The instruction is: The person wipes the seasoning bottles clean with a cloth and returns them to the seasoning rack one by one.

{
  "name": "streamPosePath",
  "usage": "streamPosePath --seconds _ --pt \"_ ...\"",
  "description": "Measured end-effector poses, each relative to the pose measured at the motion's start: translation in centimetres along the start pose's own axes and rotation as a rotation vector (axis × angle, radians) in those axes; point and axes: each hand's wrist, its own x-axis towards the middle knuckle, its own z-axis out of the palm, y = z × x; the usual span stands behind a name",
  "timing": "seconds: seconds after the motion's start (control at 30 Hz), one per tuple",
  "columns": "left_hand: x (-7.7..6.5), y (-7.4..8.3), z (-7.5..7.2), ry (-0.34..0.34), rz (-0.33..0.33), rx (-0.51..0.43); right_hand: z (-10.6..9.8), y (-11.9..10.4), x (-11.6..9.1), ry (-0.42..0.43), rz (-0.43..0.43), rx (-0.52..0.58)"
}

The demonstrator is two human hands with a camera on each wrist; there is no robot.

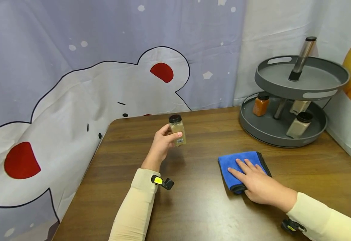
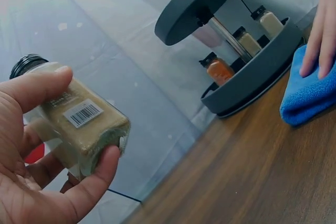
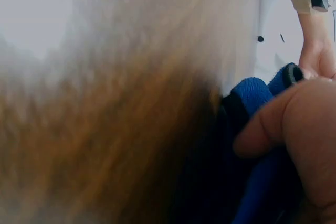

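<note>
My left hand (image 1: 162, 144) holds a small square spice jar (image 1: 179, 134) up over the table, thumb on its near side and fingers behind. The jar has a black lid, pale yellow-tan contents and a barcode label (image 2: 83, 113). In the left wrist view it tilts, with a fingertip at its base. My right hand (image 1: 261, 184) rests on a folded blue cloth (image 1: 230, 164) with black edging, its fingers spread out straight over the top. In the right wrist view the thumb (image 3: 262, 135) lies against the cloth's folded edge.
A grey two-tier round tray stand (image 1: 246, 122) stands at the back right. Its lower tier bears an orange spice jar (image 1: 261, 105) and two pale ones, one nearer jar (image 1: 298, 127) and one farther back. The brown wooden table (image 1: 199, 207) meets a patterned curtain (image 1: 109, 90) behind.
</note>
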Motion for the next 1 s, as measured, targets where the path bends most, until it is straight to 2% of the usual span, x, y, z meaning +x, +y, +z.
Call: streamPosePath --seconds 0.2,0.27,0.37,0.47,0.57,0.63,0.73,0.83,1.0 --pt "-0.1 -0.2 0.3 0.002 -0.023 -0.007 -1.1 -0.5 0.1 -0.214 0.037 0.055" --pt "-0.1 -0.2 0.5 0.0 -0.024 -0.018 -2.2 -0.7 0.6 -0.238 0.045 0.092" --pt "-0.2 -0.2 0.8 -0.004 -0.027 -0.036 -4.3 -1.1 2.2 -0.179 0.032 0.123" --pt "-0.4 -0.2 1.1 -0.005 -0.027 -0.034 -6.7 -1.5 4.4 -0.043 -0.011 0.164" --pt "-0.5 -0.1 1.6 -0.002 -0.025 -0.018 -8.9 -1.6 7.2 0.072 -0.041 0.267" --pt "-0.6 0.0 2.0 0.0 -0.023 -0.011 -9.9 -1.5 9.2 0.12 -0.04 0.375" --pt "-0.9 0.0 2.6 -0.013 -0.02 -0.021 -10.8 -1.6 11.7 0.163 -0.026 0.541" --pt "-1.2 0.0 3.3 -0.044 -0.02 -0.03 -11.1 -1.8 13.6 0.201 -0.038 0.661" --pt "-1.7 -0.1 4.2 -0.094 -0.009 -0.005 -11.1 -2.5 15.2 0.264 -0.081 0.717"
